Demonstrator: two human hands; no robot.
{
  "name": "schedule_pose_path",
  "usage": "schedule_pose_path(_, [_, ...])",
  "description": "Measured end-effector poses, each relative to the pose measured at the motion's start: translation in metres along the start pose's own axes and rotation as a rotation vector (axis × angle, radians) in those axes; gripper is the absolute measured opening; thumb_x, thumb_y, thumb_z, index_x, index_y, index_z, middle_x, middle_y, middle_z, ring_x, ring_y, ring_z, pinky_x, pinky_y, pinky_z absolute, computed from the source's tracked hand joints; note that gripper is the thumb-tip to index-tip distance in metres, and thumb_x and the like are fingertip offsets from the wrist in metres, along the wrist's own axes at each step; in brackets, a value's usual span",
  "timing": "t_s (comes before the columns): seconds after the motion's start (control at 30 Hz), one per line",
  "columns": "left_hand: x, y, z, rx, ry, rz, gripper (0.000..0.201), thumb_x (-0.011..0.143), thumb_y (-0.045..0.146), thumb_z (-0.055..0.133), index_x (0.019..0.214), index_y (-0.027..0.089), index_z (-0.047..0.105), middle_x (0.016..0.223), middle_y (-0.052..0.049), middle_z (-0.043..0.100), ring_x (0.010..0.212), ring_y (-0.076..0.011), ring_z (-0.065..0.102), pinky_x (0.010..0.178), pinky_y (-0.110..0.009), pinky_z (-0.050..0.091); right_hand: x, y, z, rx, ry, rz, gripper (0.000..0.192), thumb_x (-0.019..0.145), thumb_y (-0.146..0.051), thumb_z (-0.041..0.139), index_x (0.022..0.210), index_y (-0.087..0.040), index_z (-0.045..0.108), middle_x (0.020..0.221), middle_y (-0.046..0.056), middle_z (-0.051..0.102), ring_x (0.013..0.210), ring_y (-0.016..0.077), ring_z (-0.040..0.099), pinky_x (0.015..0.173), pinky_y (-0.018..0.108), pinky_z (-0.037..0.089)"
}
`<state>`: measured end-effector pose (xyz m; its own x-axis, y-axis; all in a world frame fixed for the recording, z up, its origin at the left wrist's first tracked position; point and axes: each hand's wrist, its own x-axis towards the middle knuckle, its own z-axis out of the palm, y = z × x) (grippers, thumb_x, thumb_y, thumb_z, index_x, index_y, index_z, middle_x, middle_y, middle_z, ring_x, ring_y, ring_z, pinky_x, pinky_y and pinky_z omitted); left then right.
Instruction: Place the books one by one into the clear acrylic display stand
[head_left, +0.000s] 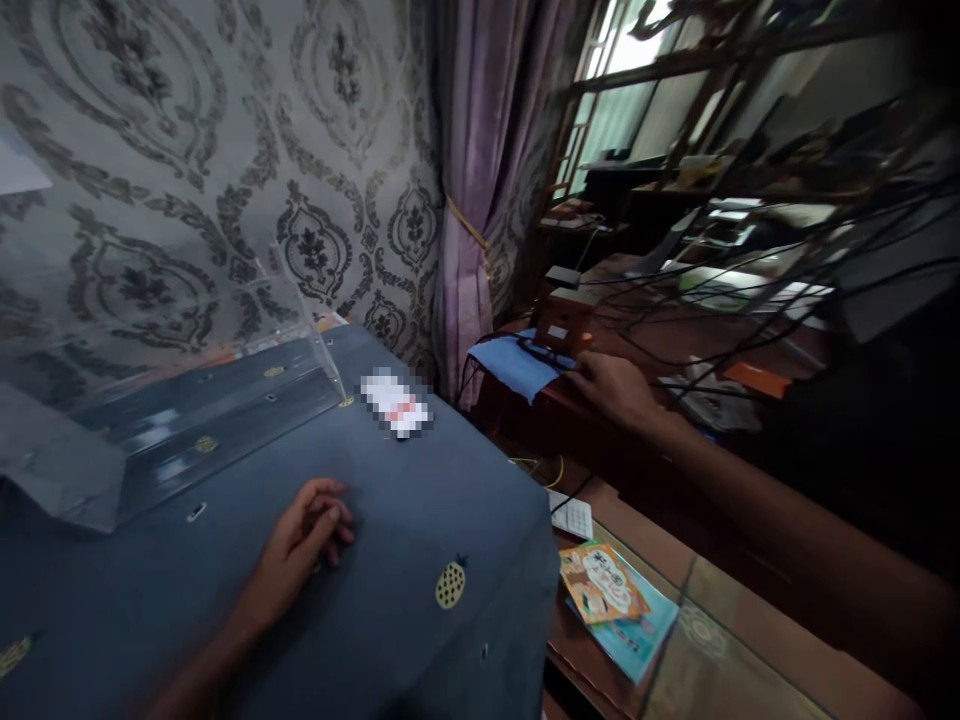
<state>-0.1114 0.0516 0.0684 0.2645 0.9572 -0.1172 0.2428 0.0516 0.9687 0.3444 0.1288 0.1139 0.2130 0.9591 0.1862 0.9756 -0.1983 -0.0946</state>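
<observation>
Left hand (304, 530): resting palm down, fingers loosely curled, empty, on dark blue cloth with pineapple print (420, 500) covering the bench.
Right hand (611, 385): extended to the right, well apart from the left; fingertips touching the edge of a small brown box-shaped device (566, 320); grip not closed around it as far as visible; whether anything is pinched cannot be told in the dim light.
Device position: seated on a light blue cloth pad (514, 362) on a dark wooden side bench (600, 440), black cables (675, 330) trailing off to the right.
Progress: contact with the device made; device not lifted or shifted, judged from its seating on the pad; handling of it appears at its start.
Nearby items: clear acrylic sheet stand (225, 390) behind the left hand; colourful illustrated booklet (604, 585) below the bench edge.
</observation>
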Motion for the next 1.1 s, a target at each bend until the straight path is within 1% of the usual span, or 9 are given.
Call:
schedule_pose_path(0.13, [-0.001, 0.002, 0.001, -0.010, 0.001, 0.032, 0.047, 0.087, 0.061, 0.060, 0.107, 0.020, 0.054, 0.087, -0.004, 0.061, 0.071, -0.0156, 0.062, 0.053, -0.022, 0.047, 0.003, -0.003, 0.004, -0.095, -0.033, 0.058, 0.023, 0.100, -0.031, 0.047, 0.112, -0.014, 0.059, 0.109, 0.023, 0.070, 0.092, 0.0311, 0.064, 0.064, 0.034, 0.029])
schedule_pose_path(0.27, [-0.003, 0.000, 0.001, -0.035, -0.019, 0.049, 0.043, 0.088, 0.058, 0.060, 0.106, 0.019, 0.056, 0.089, -0.004, 0.060, 0.075, -0.0164, 0.062, 0.055, -0.023, 0.049, 0.002, -0.002, 0.003, -0.151, -0.031, 0.087, 0.028, 0.101, -0.037, 0.047, 0.119, -0.018, 0.056, 0.117, 0.020, 0.067, 0.097, 0.0303, 0.063, 0.064, 0.033, 0.032])
schedule_pose_path(0.4, [-0.006, -0.002, -0.001, -0.038, -0.015, 0.063, 0.042, 0.089, 0.056, 0.060, 0.107, 0.019, 0.057, 0.091, -0.005, 0.061, 0.078, -0.0171, 0.062, 0.058, -0.024, 0.050, -0.002, -0.001, 0.005, -0.140, -0.021, 0.033, 0.029, 0.100, -0.037, 0.048, 0.119, -0.017, 0.057, 0.121, 0.018, 0.063, 0.098, 0.0289, 0.062, 0.066, 0.033, 0.036])
schedule_pose_path(0.5, [-0.007, -0.002, -0.002, -0.027, -0.034, 0.082, 0.039, 0.089, 0.055, 0.060, 0.105, 0.019, 0.058, 0.091, -0.006, 0.062, 0.077, -0.0169, 0.062, 0.059, -0.025, 0.051, -0.005, 0.001, 0.010, -0.144, 0.018, 0.004, 0.026, 0.101, -0.036, 0.047, 0.115, -0.017, 0.059, 0.121, 0.016, 0.063, 0.099, 0.0279, 0.061, 0.067, 0.033, 0.037])
schedule_pose_path(0.63, [-0.008, -0.001, -0.003, 0.000, -0.048, 0.101, 0.034, 0.090, 0.051, 0.059, 0.102, 0.019, 0.059, 0.090, -0.005, 0.063, 0.076, -0.0164, 0.063, 0.060, -0.025, 0.051, -0.004, 0.000, 0.015, -0.243, 0.084, -0.006, 0.030, 0.104, -0.035, 0.039, 0.113, -0.017, 0.062, 0.123, 0.016, 0.061, 0.098, 0.0273, 0.061, 0.064, 0.033, 0.034])
schedule_pose_path(0.7, [-0.008, -0.002, -0.003, -0.003, -0.047, 0.108, 0.033, 0.089, 0.050, 0.060, 0.099, 0.019, 0.058, 0.089, -0.005, 0.063, 0.075, -0.0162, 0.063, 0.058, -0.025, 0.051, -0.004, -0.003, 0.015, -0.309, 0.068, -0.015, 0.036, 0.105, -0.035, 0.034, 0.115, -0.016, 0.063, 0.125, 0.018, 0.059, 0.096, 0.0274, 0.062, 0.061, 0.034, 0.032])
schedule_pose_path(0.8, [-0.007, -0.005, -0.002, -0.004, -0.043, 0.117, 0.032, 0.087, 0.049, 0.062, 0.095, 0.018, 0.059, 0.087, -0.004, 0.063, 0.073, -0.0157, 0.063, 0.056, -0.024, 0.050, -0.005, -0.008, 0.013, -0.354, 0.009, -0.064, 0.039, 0.106, -0.033, 0.032, 0.115, -0.015, 0.065, 0.120, 0.019, 0.059, 0.096, 0.0278, 0.062, 0.059, 0.034, 0.029])
schedule_pose_path(0.97, [-0.006, -0.010, -0.001, -0.001, -0.024, 0.163, 0.031, 0.085, 0.048, 0.062, 0.092, 0.018, 0.060, 0.084, -0.005, 0.064, 0.072, -0.0154, 0.063, 0.055, -0.023, 0.048, -0.012, -0.012, 0.005, -0.396, -0.043, -0.146, 0.036, 0.105, -0.031, 0.034, 0.115, -0.014, 0.064, 0.120, 0.021, 0.059, 0.108, 0.0298, 0.059, 0.062, 0.034, 0.033])
schedule_pose_path(1.1, [-0.005, -0.013, -0.001, -0.005, -0.041, 0.180, 0.029, 0.083, 0.045, 0.063, 0.091, 0.018, 0.060, 0.083, -0.004, 0.063, 0.071, -0.0151, 0.063, 0.055, -0.022, 0.048, -0.019, -0.015, -0.004, -0.406, -0.051, -0.148, 0.035, 0.106, -0.025, 0.029, 0.116, -0.017, 0.061, 0.116, 0.019, 0.062, 0.105, 0.0277, 0.061, 0.063, 0.033, 0.034])
